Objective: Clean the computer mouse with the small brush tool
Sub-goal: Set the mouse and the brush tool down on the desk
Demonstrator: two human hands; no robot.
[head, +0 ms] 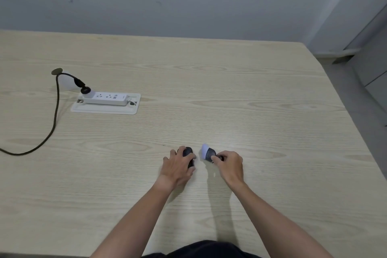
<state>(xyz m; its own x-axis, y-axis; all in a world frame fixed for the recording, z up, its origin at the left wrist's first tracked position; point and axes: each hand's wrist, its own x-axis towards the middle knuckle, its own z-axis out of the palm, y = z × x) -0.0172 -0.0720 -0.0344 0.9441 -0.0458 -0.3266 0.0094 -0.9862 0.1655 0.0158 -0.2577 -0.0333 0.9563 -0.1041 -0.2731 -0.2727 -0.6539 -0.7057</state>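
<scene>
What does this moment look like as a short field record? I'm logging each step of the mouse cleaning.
surface: light wood table
left hand: left hand laid over the black mouse, holding it on the table
right hand: right hand pinching the small brush by its dark body
brush: pale bristle end points away from the person, just right of the mouse, not touching it
other items: white power strip far left, with a black cable plugged in
cleaning: not yet begun
</scene>
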